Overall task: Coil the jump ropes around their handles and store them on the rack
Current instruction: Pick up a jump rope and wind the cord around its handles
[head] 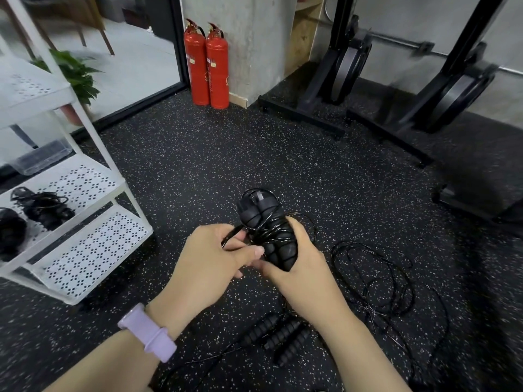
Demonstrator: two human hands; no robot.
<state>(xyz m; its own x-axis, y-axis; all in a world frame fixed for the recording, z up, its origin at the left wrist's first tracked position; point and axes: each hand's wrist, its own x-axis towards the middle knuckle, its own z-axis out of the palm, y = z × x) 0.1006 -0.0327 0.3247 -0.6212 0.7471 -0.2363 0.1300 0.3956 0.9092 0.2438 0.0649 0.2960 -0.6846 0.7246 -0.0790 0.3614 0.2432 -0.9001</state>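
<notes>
Handles (266, 230) of one black jump rope sit paired side by side in our right hand (297, 267), whose fingers and thumb curl round their lower half, with the handle tops pointing up and away from us. Several turns of thin black cord (264, 234) cross the pair at mid-length. Our left hand (209, 258) pinches a strand of that cord between thumb and fingers, just beside the bundle and touching it at the thumb tip; a lilac wristband (151, 332) sits on that wrist. On the speckled rubber floor (184, 165), below our hands, we see more ribbed black handles (280, 335) lying close together, and to their right a loose tangle of cord (376, 281) spread in loops. At left stands the white rack (93, 193) with perforated shelves; two coiled ropes (42, 207) already lie on its middle shelf, one partly cut off by the picture edge. Two red extinguishers (206, 66) stand against the concrete pillar beyond, and black weight stands (348, 69) occupy the far right.
</notes>
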